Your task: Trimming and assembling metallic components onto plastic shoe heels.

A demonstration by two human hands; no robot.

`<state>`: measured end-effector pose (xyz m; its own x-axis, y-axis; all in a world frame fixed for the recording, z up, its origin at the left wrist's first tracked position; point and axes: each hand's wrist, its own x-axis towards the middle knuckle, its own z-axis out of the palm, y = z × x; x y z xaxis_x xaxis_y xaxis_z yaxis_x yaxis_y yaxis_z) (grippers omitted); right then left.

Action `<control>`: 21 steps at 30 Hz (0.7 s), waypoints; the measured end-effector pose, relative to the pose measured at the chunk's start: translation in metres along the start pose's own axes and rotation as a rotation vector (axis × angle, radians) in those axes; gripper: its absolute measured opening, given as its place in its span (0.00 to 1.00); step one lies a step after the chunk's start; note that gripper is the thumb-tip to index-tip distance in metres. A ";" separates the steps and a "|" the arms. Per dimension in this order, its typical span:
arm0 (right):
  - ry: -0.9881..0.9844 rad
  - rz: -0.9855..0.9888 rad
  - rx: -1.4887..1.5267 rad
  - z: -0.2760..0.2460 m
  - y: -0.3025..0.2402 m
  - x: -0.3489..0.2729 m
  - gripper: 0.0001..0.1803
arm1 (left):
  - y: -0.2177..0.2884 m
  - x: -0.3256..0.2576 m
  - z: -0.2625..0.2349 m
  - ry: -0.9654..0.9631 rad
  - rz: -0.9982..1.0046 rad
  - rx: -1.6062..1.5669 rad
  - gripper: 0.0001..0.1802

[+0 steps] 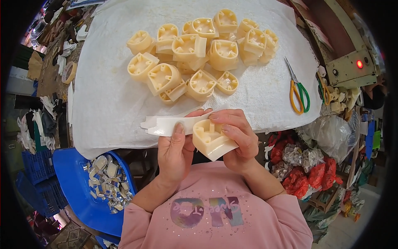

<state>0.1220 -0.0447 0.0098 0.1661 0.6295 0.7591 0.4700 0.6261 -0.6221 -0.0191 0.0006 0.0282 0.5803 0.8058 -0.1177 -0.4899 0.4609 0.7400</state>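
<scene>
A blue plastic seat (68, 182) is holding shiny metal pieces (112, 186), the left hand (173, 151) is pinching white strips (163, 128), a cream plastic cup (213, 145) is sitting between both hands, the right hand (241, 143) is gripping it, and orange-and-green scissors (298, 93) are lying on a white sheet (261, 93)

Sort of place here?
Probably a small hand-assembly workshop: many near-identical cream parts heaped on a white-covered worktable, a pile of shiny pieces at lower left, and a box with a knob and lit red lamp at right.
</scene>
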 end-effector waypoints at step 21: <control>0.063 -0.013 -0.081 0.002 0.005 -0.002 0.28 | 0.001 -0.009 0.008 0.039 0.026 0.105 0.24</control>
<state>0.1228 -0.0420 0.0046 0.2126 0.5900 0.7789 0.5405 0.5931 -0.5967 -0.0196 -0.0089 0.0356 0.5415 0.8319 -0.1213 -0.4329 0.3996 0.8080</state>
